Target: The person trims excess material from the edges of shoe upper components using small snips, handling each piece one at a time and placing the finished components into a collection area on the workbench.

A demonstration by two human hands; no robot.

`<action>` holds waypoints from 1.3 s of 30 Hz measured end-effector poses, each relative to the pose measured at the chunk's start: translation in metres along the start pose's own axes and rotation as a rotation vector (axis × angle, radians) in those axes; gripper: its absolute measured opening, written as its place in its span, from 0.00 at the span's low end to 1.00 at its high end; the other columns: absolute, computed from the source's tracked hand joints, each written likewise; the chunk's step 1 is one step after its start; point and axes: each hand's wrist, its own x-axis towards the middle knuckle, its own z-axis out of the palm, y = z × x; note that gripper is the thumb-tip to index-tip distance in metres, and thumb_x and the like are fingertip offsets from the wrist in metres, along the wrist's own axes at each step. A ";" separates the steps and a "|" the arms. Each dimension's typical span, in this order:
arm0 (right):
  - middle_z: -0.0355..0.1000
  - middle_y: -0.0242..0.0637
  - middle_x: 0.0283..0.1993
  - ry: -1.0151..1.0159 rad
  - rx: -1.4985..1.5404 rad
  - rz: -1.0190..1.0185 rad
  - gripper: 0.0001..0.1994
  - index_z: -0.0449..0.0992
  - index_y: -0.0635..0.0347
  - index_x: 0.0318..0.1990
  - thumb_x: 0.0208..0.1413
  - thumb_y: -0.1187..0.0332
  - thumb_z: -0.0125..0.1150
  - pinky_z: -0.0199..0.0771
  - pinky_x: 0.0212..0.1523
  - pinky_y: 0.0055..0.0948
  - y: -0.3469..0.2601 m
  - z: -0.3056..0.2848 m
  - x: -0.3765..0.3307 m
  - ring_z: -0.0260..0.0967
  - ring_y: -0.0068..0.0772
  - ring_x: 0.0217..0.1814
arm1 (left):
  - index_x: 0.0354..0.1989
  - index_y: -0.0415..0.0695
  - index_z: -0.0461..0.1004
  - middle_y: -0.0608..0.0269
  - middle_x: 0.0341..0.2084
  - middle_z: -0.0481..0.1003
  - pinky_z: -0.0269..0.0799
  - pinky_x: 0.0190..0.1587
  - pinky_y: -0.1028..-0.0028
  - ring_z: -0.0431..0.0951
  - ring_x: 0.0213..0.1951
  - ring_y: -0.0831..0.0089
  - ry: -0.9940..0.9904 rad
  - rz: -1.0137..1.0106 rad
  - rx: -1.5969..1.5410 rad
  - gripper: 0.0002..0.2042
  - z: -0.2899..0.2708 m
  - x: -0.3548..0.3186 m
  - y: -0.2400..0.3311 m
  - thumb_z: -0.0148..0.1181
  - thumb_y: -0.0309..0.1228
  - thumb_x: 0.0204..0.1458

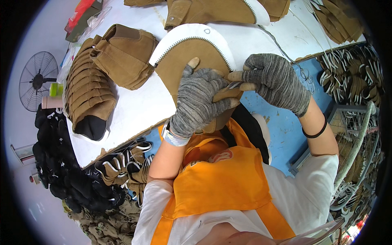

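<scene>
A brown shoe upper (pixel 196 54) with a white toe section and dark zigzag stitching is in front of me, its toe end pointing away over the white table. My left hand (pixel 200 98), in a grey knitted glove with bare fingertips, grips the upper, its fingers across the brown material and its thumb at the folded edge. At that same edge, the fingertips of my right hand (pixel 275 81), gloved alike, pinch the brown material from the right. A small dark and light strip shows between the hands; what it is I cannot make out. Under my palms, part of the upper is hidden.
Left on the white table (pixel 141 108) lie a row of nested brown uppers (pixel 87 85) and a stacked bundle (pixel 124 55). More brown uppers (pixel 216 12) lie beyond. A fan (pixel 38 81) stands far left. Wire racks (pixel 351 143) and hanging brown pieces (pixel 353 73) are at right.
</scene>
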 end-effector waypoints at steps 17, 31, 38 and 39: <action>0.70 0.35 0.36 -0.119 -0.001 0.084 0.17 0.78 0.44 0.48 0.49 0.69 0.60 0.74 0.40 0.32 -0.014 -0.008 0.020 0.71 0.39 0.38 | 0.39 0.48 0.80 0.61 0.31 0.77 0.46 0.64 0.58 0.75 0.40 0.64 -0.153 -0.049 0.014 0.20 0.002 0.000 -0.009 0.65 0.50 0.44; 0.71 0.37 0.40 -0.183 -0.153 0.009 0.19 0.77 0.39 0.51 0.49 0.66 0.62 0.73 0.44 0.31 -0.013 -0.008 0.024 0.71 0.39 0.43 | 0.43 0.49 0.78 0.61 0.32 0.78 0.45 0.66 0.58 0.77 0.43 0.63 -0.172 -0.084 -0.060 0.21 0.001 0.001 -0.012 0.65 0.50 0.45; 0.71 0.34 0.40 -0.139 -0.237 -0.058 0.20 0.76 0.36 0.53 0.49 0.67 0.62 0.74 0.41 0.32 -0.014 -0.005 0.023 0.71 0.38 0.42 | 0.43 0.49 0.78 0.60 0.33 0.79 0.45 0.66 0.58 0.77 0.43 0.61 -0.138 -0.086 -0.113 0.22 0.003 -0.001 -0.014 0.66 0.50 0.45; 0.71 0.33 0.40 -0.179 -0.212 -0.021 0.20 0.76 0.36 0.53 0.49 0.67 0.61 0.74 0.41 0.32 -0.016 -0.007 0.025 0.71 0.37 0.42 | 0.44 0.49 0.78 0.60 0.33 0.79 0.45 0.66 0.58 0.77 0.43 0.61 -0.148 -0.099 -0.124 0.22 0.002 0.000 -0.014 0.66 0.49 0.45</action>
